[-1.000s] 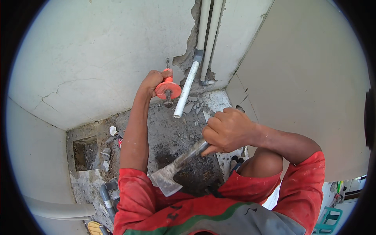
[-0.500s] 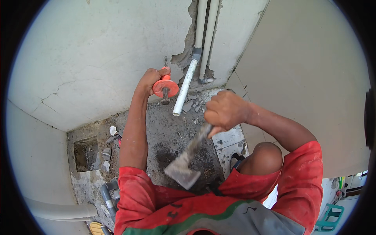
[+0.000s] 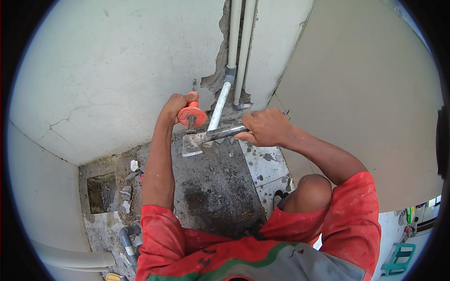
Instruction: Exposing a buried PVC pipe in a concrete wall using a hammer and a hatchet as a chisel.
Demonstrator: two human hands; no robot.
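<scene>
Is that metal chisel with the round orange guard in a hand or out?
In: the left hand is closed around the orange handle of the metal chisel, beside its guard.

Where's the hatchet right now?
In the head view, the hatchet is near the centre, held in the right hand, its head just below the orange-guarded chisel.

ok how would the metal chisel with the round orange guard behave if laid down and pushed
The metal chisel would probably feel stiff, since it looks straight and solid. Its round orange guard flares out, so it would likely rest tilted and might roll in an arc. Bare metal at both ends hints at fair weight.
</scene>
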